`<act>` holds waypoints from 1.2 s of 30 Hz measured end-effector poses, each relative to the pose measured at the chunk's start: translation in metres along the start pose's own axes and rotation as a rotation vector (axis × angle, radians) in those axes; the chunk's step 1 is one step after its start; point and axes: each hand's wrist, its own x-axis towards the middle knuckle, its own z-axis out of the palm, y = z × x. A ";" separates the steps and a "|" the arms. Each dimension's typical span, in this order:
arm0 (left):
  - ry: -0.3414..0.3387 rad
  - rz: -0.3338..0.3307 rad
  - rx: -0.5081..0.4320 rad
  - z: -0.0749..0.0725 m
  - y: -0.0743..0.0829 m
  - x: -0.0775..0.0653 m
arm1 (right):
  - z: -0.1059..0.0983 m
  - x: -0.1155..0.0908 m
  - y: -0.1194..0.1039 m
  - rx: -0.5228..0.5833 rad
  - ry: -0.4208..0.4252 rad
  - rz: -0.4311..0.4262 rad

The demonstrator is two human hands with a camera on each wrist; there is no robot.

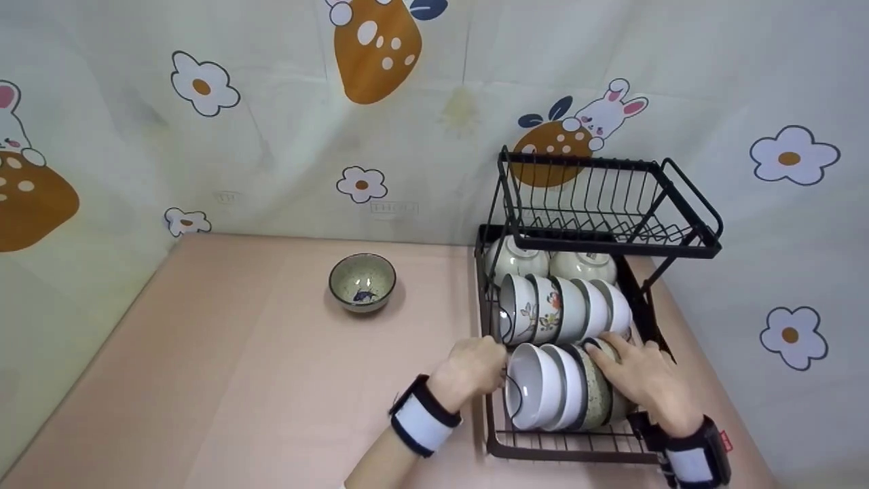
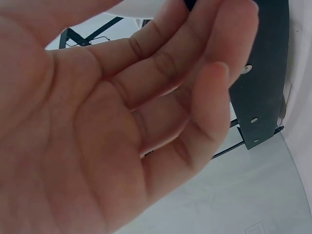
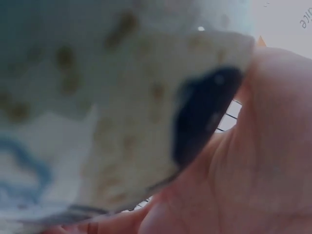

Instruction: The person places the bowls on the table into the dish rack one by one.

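Observation:
My left hand (image 1: pixel 475 365) has curled fingers at the left rim of a black two-tier dish rack (image 1: pixel 577 456), gripping it beside the front row of bowls. In the left wrist view those fingers (image 2: pixel 165 63) bend toward a dark part of the rack, and their contact is partly hidden. My right hand (image 1: pixel 648 380) grips a speckled bowl (image 1: pixel 596 394) at the right end of the front row, thumb on its upper edge. The right wrist view shows a speckled bowl surface (image 3: pixel 136 112) with a dark blue mark, close up. White bowls (image 1: pixel 533 390) stand on edge to its left.
Behind, another row of bowls (image 1: pixel 574 309) stands on edge, with upturned bowls (image 1: pixel 519 261) at the back. The upper tier (image 1: pixel 611 197) overhangs them. A green-grey bowl (image 1: pixel 363 282) sits on the pink table (image 1: pixel 271 380). A printed curtain (image 1: pixel 285 136) hangs behind.

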 end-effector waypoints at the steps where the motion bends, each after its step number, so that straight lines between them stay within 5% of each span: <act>1: -0.002 -0.002 -0.001 0.000 0.000 0.000 | 0.000 0.000 0.000 0.003 -0.011 -0.007; 10: -0.015 -0.022 -0.017 0.001 0.000 0.001 | -0.002 0.000 0.004 0.032 -0.070 -0.035; 22: -0.007 -0.009 -0.020 0.001 0.000 0.000 | -0.005 -0.003 0.004 0.077 -0.002 -0.066; 36: -0.006 -0.010 -0.123 -0.006 -0.008 -0.002 | -0.004 0.002 -0.005 0.101 0.436 -0.192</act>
